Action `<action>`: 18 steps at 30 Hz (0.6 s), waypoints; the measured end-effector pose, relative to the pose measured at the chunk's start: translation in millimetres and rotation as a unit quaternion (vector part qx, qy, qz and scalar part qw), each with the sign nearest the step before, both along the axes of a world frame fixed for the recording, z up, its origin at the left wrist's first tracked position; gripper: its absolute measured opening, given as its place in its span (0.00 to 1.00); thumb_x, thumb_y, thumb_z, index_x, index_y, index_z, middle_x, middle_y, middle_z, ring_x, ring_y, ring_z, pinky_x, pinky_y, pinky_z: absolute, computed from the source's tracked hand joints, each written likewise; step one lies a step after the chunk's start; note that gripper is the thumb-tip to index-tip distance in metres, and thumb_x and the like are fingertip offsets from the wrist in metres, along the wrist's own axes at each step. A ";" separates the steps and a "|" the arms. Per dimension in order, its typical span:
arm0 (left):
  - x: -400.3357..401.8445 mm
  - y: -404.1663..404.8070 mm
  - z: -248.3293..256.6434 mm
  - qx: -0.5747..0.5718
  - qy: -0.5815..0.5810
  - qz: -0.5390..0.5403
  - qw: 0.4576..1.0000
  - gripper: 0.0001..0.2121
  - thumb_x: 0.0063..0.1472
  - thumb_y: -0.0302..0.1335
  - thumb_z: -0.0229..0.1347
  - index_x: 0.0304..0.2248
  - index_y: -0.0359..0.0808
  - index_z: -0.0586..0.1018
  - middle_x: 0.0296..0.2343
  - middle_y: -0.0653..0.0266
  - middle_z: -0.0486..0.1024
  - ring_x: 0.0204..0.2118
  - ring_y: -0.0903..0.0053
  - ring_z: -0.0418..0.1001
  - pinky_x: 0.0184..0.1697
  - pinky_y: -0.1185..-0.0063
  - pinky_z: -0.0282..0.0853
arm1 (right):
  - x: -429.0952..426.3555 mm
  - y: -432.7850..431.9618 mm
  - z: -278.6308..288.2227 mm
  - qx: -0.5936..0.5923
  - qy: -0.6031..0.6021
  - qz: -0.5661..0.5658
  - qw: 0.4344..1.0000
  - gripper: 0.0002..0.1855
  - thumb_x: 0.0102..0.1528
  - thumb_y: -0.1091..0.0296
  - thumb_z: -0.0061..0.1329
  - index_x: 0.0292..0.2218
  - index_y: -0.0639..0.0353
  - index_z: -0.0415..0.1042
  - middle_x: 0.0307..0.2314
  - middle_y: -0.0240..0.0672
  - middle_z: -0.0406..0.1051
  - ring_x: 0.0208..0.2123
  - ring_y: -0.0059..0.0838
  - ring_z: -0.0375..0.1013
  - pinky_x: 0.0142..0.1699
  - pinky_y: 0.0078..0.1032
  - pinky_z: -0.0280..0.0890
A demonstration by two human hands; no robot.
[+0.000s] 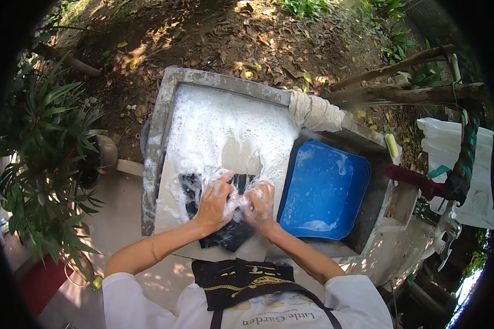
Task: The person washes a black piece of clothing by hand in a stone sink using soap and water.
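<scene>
Both my hands are fisted close together on a wet dark cloth (226, 236), spread over the pale textured slab of a concrete wash sink (230, 84). My left hand (216, 201), coated in suds, is closed on a bunched part of the cloth. My right hand (260, 203), also foamy, grips the cloth just beside it. Thick white soap foam (230, 115) covers the slab beyond my hands. Parts of the cloth under my fingers are hidden by hands and foam.
A blue plastic basin (325, 189) with some suds sits in the right-hand sink compartment. A twisted pale cloth (315, 111) lies over the far rim. A yellow-green brush (391, 145) rests on the right rim, near a dark red brush-like thing (409, 177). Leafy plants (45, 164) stand at left.
</scene>
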State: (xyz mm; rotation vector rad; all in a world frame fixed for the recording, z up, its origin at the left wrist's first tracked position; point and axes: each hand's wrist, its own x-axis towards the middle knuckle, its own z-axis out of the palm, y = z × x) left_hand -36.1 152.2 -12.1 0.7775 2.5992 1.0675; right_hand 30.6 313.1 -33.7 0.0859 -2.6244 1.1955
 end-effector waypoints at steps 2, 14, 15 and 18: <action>-12.4 5.9 -24.8 -0.011 0.182 -0.054 0.982 0.08 0.58 0.28 0.47 0.35 0.32 0.71 0.46 0.51 0.70 0.36 0.64 0.76 0.36 0.74 0.73 | -2.9 4.4 -26.4 0.086 0.073 0.048 0.992 0.19 0.41 0.74 0.52 0.38 0.63 0.67 0.36 0.48 0.66 0.45 0.52 0.63 0.51 0.45 0.58; -14.7 11.5 11.7 -0.063 0.004 -0.007 0.998 0.12 0.55 0.25 0.51 0.40 0.32 0.70 0.54 0.49 0.60 0.53 0.51 0.63 0.57 0.62 0.58 | -23.9 12.0 12.5 0.012 -0.036 -0.043 0.998 0.07 0.43 0.72 0.51 0.28 0.62 0.70 0.29 0.46 0.67 0.36 0.49 0.64 0.44 0.40 0.60; 7.3 -4.2 -6.3 -0.048 0.055 -0.038 0.997 0.09 0.54 0.22 0.50 0.36 0.32 0.71 0.53 0.51 0.63 0.51 0.51 0.65 0.56 0.64 0.60 | -1.2 4.6 6.9 0.045 0.033 0.033 0.998 0.09 0.40 0.73 0.53 0.28 0.61 0.71 0.30 0.45 0.67 0.34 0.47 0.65 0.41 0.41 0.62; -31.8 9.6 -52.1 -0.013 0.037 -0.020 0.999 0.07 0.53 0.19 0.48 0.34 0.29 0.71 0.45 0.45 0.69 0.35 0.54 0.75 0.42 0.67 0.72 | -41.6 8.3 -22.5 0.078 -0.048 0.101 0.991 0.20 0.37 0.73 0.54 0.37 0.60 0.72 0.34 0.44 0.68 0.39 0.51 0.66 0.46 0.48 0.61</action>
